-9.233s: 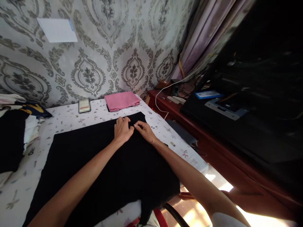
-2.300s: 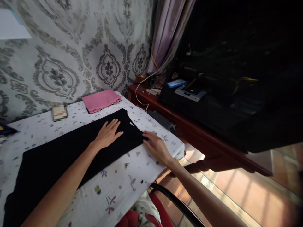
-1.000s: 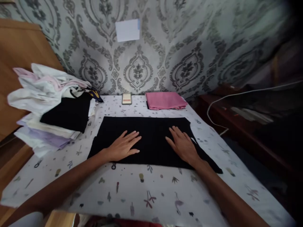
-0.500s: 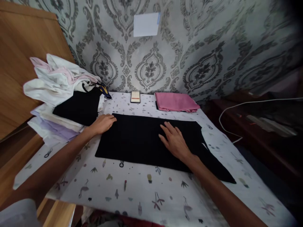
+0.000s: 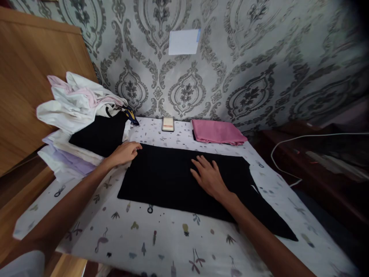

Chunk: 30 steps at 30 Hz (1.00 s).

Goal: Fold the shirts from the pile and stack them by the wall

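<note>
Damask wallpaper rises behind a white printed sheet. Centred on it, a black garment lies flat, apparently doubled lengthwise; its tapered end points toward four o'clock, so the fold looks only partly done. The right hand rests on it, fingers slightly spread; the left hand is at its ten-o'clock corner, fingers curled, whether pinching cloth I cannot tell. Pink fabric at one o'clock seems neatly folded already; the clothes heap at ten o'clock looks crumpled on top.
</note>
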Each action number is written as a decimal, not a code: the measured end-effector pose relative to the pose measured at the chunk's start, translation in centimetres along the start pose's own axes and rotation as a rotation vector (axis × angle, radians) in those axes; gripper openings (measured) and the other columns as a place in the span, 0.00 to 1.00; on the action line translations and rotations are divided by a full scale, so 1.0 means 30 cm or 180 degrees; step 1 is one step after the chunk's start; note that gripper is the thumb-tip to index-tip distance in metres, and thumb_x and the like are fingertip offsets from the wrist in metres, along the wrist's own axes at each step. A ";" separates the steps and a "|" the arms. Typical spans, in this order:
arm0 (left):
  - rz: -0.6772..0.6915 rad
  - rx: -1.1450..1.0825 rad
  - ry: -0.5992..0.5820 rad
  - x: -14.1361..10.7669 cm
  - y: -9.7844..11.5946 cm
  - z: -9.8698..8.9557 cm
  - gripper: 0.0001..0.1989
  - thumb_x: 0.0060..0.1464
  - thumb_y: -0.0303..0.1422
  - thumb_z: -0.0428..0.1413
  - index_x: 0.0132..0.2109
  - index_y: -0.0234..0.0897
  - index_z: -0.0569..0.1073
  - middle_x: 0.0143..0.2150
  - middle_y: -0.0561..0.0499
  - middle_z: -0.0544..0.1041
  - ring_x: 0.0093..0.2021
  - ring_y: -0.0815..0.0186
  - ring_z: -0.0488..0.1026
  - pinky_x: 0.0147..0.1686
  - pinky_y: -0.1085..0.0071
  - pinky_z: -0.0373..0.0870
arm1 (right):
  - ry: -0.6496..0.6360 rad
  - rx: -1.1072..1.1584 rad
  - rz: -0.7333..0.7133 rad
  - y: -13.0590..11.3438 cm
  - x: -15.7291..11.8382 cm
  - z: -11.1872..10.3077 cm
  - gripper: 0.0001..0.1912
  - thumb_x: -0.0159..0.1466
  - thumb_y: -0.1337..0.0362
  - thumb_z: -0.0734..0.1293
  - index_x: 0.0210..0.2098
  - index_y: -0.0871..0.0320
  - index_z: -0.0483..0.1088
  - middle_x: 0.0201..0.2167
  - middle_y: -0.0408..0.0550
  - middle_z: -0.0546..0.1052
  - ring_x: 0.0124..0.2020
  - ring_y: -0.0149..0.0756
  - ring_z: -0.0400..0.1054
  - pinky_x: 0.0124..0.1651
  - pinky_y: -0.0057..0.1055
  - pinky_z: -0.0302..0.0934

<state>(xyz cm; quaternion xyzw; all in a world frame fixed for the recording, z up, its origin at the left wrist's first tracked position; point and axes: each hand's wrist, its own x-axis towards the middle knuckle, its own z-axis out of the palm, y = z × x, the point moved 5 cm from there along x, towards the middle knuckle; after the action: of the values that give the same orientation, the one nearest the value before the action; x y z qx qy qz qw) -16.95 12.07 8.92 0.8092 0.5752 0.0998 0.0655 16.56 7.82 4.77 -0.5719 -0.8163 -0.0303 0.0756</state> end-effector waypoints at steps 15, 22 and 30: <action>-0.0751 0.0026 0.0484 0.184 -0.117 0.091 0.10 0.60 0.26 0.46 0.40 0.36 0.72 0.39 0.42 0.77 0.44 0.56 0.73 0.48 0.61 0.67 | -0.0627 0.1148 -0.1044 -0.488 0.189 0.001 0.27 0.73 0.58 0.59 0.68 0.62 0.60 0.71 0.60 0.57 0.74 0.48 0.44 0.72 0.55 0.41; -0.0216 -0.0424 0.0534 0.148 -0.092 0.098 0.10 0.63 0.35 0.48 0.45 0.38 0.72 0.43 0.47 0.75 0.46 0.60 0.72 0.50 0.64 0.67 | -0.0097 0.1168 -0.1149 -0.607 0.147 -0.018 0.14 0.71 0.60 0.63 0.49 0.62 0.74 0.54 0.60 0.73 0.56 0.47 0.65 0.57 0.44 0.61; 0.0063 -0.0688 0.0449 0.066 -0.045 0.080 0.12 0.64 0.37 0.48 0.49 0.39 0.71 0.47 0.46 0.72 0.49 0.58 0.71 0.54 0.59 0.67 | -0.0072 0.1574 -0.1058 -0.619 0.149 -0.008 0.05 0.67 0.69 0.65 0.33 0.56 0.67 0.34 0.46 0.72 0.37 0.37 0.64 0.42 0.33 0.59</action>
<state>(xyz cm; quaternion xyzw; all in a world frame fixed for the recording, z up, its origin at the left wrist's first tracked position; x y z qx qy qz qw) -17.00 14.42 6.46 0.7941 0.5563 0.2186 0.1106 -2.34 5.56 6.41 -0.3949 -0.8821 0.1639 0.1976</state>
